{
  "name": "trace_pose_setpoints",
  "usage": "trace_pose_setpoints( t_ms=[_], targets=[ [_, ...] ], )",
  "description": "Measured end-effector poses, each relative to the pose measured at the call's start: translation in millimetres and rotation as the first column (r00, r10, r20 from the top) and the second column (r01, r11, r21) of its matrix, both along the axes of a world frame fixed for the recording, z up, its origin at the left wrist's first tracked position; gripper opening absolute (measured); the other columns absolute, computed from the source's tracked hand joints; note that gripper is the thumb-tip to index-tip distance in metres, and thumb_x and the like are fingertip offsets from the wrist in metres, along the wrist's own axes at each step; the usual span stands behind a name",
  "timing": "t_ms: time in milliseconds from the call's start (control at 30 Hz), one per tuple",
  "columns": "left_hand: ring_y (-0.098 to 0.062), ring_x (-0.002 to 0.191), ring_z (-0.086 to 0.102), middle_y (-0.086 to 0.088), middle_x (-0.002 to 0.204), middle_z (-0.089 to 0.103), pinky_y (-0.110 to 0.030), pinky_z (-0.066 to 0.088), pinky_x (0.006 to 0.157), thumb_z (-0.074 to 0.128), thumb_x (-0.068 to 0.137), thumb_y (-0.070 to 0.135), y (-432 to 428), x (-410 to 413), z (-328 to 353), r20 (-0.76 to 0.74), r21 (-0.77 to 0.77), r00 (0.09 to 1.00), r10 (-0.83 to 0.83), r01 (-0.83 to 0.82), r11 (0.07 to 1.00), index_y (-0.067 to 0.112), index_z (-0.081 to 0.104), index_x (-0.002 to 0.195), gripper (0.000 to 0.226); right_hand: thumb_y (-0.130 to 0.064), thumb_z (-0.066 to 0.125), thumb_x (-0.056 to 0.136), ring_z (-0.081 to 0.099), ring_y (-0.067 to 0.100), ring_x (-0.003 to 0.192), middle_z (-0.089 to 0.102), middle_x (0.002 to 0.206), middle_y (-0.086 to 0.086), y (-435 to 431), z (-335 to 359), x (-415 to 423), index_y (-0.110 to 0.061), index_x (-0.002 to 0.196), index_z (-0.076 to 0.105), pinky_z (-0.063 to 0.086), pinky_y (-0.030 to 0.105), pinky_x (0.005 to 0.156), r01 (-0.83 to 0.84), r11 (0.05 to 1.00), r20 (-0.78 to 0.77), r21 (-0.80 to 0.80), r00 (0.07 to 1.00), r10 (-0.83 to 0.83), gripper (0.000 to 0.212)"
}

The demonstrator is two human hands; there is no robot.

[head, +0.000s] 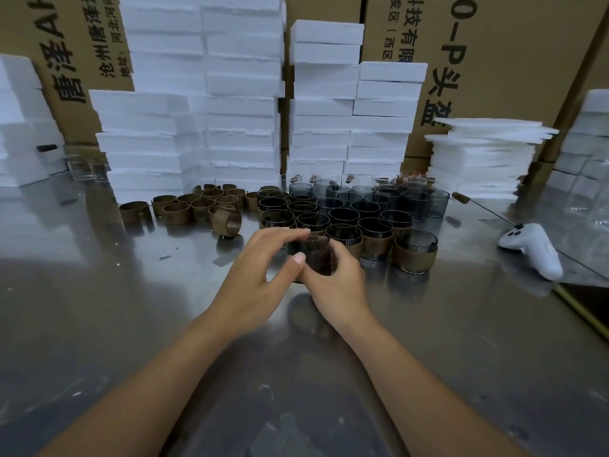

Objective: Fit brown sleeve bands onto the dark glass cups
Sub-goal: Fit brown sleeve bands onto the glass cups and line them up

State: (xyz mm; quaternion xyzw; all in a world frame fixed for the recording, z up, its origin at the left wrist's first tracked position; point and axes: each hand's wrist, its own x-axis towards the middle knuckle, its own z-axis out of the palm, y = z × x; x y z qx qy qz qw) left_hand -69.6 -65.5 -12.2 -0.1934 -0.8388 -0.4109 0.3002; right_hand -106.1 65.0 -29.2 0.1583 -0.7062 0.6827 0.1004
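Both hands meet over one dark glass cup at the near edge of the cup cluster on the steel table. Left hand grips its left side, fingers curled over the rim, thumb pressed on the front. Right hand pinches the cup's right side; band on this cup blurred, cannot tell. Just beyond, banded cups stand in near rows, bare dark cups farther back. Loose brown sleeve bands lie far left of the cups. White foam blocks stacked behind, cardboard boxes behind those. White controller lies right.
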Motion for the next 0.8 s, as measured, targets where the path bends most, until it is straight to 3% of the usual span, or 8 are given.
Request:
trace_pose_setpoints(
  t_ms=[133,333,433,600,800],
  targets=[
    [0.013,0.120,0.038,0.024,0.122,0.051,0.002,0.024,0.094,0.048,0.092,0.033,-3.1,-3.3,-3.2,0.035,-0.033,0.999,0.032,-0.031,0.999,0.035,0.050,0.125,0.034,-0.022,0.078,0.073,0.061,-0.011,0.074,0.069,0.087,-0.012,-0.5,0.6,0.0,-0.023,0.103,0.067,0.043,0.004,0.059,0.038,0.999,0.000,-0.006,0.999,-0.038,0.032],
    [0.012,0.123,0.035,0.031,0.125,0.044,0.005,0.021,0.094,0.047,0.096,0.033,-7.3,-6.8,-7.9,0.129,-0.049,0.990,0.055,-0.049,0.998,0.030,0.043,0.138,0.042,-0.026,0.079,0.072,0.063,-0.005,0.082,0.069,0.092,-0.012,-0.7,1.2,1.5,-0.025,0.107,0.065,0.046,0.006,0.065,0.060,0.998,-0.004,0.001,0.998,-0.060,0.038],
    [0.011,0.123,0.033,0.038,0.122,0.037,0.007,0.020,0.091,0.044,0.097,0.034,-7.7,-7.4,-9.3,0.171,-0.040,0.984,0.053,-0.046,0.998,0.031,0.040,0.140,0.043,-0.023,0.081,0.072,0.063,-0.009,0.083,0.068,0.091,-0.015,-0.2,1.1,1.8,-0.030,0.105,0.062,0.051,0.010,0.071,0.041,0.999,-0.002,-0.003,0.999,-0.041,0.039],
    [0.011,0.125,0.031,0.041,0.120,0.034,0.008,0.019,0.091,0.037,0.092,0.047,-6.8,-7.5,-9.2,0.204,-0.022,0.978,0.033,-0.029,0.999,0.030,0.037,0.142,0.053,-0.020,0.081,0.070,0.059,-0.014,0.085,0.065,0.095,-0.017,-0.5,0.5,2.5,-0.028,0.111,0.057,0.046,0.004,0.070,0.014,0.999,-0.021,0.039,1.000,-0.013,0.047],
    [0.009,0.130,0.030,0.023,0.134,0.043,0.002,0.020,0.098,0.031,0.083,0.060,-7.2,-8.7,-9.8,0.209,-0.012,0.978,0.004,-0.001,1.000,0.032,0.036,0.142,0.066,-0.012,0.080,0.070,0.060,-0.013,0.084,0.065,0.090,-0.019,-1.1,1.3,5.4,-0.035,0.102,0.055,0.044,0.004,0.069,-0.009,0.998,-0.079,0.055,0.997,0.014,0.047]
  ],
)
